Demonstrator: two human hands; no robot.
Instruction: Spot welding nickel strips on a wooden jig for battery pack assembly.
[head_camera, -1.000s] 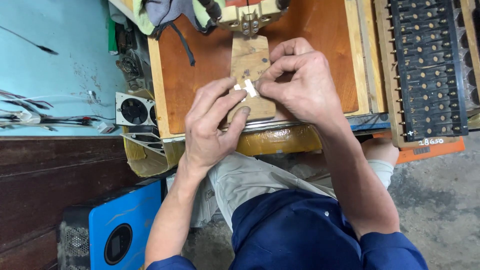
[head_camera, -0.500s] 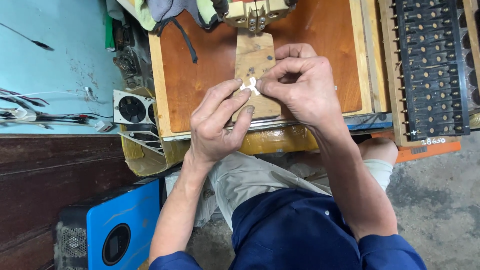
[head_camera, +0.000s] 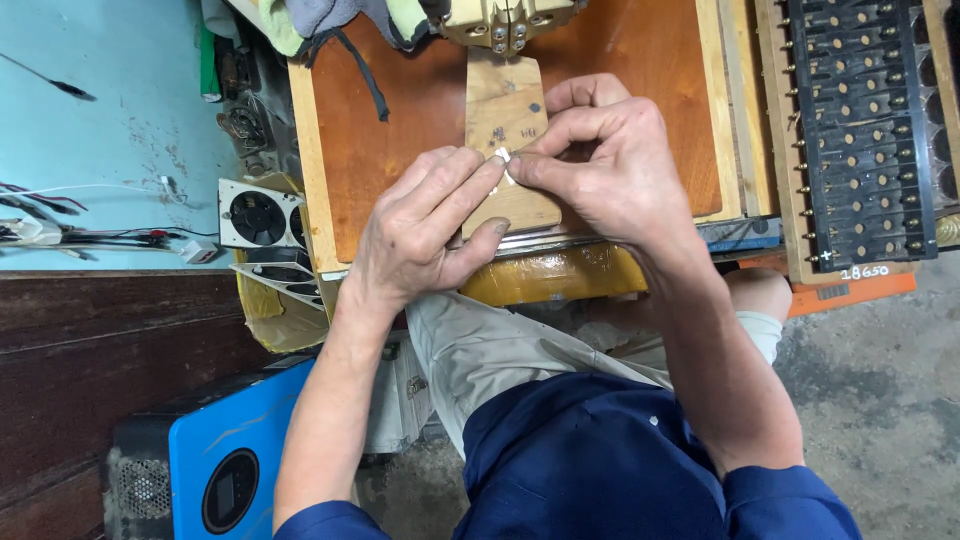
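Fingertips (head_camera: 497, 165) of both my hands meet at the centre of the frame, pinched narrow on a small white piece (head_camera: 503, 155). My left hand (head_camera: 420, 235) comes in from the lower left with index and middle finger stretched toward it and the thumb tucked below; my right hand (head_camera: 615, 175) curls over from the right, thumb and forefinger closed on the same piece. It sits just above the pale wooden block (head_camera: 505, 110) that lies on the reddish-brown board (head_camera: 400, 130), below the tan clamp-like fixture (head_camera: 508, 22) at the top edge. A black slotted tray (head_camera: 865, 130) fills the upper right. I judge I am fitting or adjusting this piece against the block. The coming move calls for a steady, fine pinch, since the piece is tiny and mostly hidden.
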